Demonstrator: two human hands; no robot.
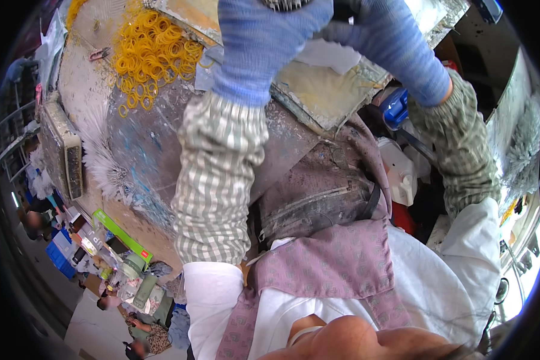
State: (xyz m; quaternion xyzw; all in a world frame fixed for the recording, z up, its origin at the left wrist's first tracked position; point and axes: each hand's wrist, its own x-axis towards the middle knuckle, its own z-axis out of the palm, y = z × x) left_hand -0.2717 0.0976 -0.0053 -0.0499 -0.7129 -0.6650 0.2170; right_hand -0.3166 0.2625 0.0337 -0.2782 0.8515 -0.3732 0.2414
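Note:
Both my hands are at the top edge, in blue knitted gloves, and the frame cuts off part of their fingers. My left hand (273,45) looks closed around a dark round thing with a ridged, brush-like rim (287,3), only partly in view. My right hand (390,45) is curled close beside it, thumb side toward the left, at a dark piece (345,8) between the two hands. What that piece is I cannot make out. Below the hands lies a worn, stained board (336,102) with a white sheet (329,55) on it.
Yellow rubber rings (153,51) lie heaped on the worktable at the upper left. A white bristly brush (105,156) and a worn box-like block (63,147) are farther left. On the right are a blue object (394,108) and a white plastic container (398,171). People sit at lower left.

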